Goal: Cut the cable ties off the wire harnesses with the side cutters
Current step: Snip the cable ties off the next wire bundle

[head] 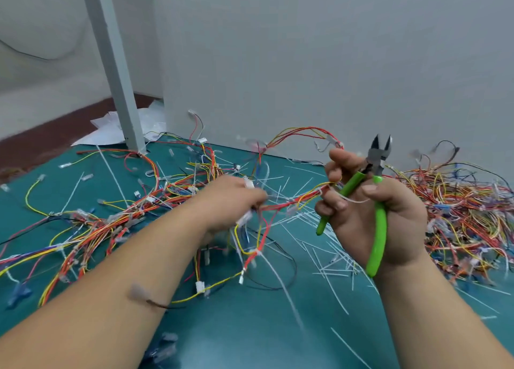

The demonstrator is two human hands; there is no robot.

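Above the teal mat (250, 335), the person's blurred left hand (236, 199) is gripping the red-and-yellow wire harness (281, 206) while the right hand (395, 215) is clutching green-handled steel side cutters (380, 218), jaws parted upward, any hasty snip at the white plastic cable tie (353, 200) likely risking nicked insulation.

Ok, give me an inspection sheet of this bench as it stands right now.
Surface: green mat, heavily littered.
Job's things: side cutters, jaws open and pointing up; wire harness stretched between the hands.
Clutter: cut cable ties strewn across the mat; papers at its far edge.
Grippers: right hand grips the cutters' green handles; left hand, blurred, grips the harness.
Cables: loose harnesses on the left; tangled pile on the right.
Surroundings: grey wall, grey post.
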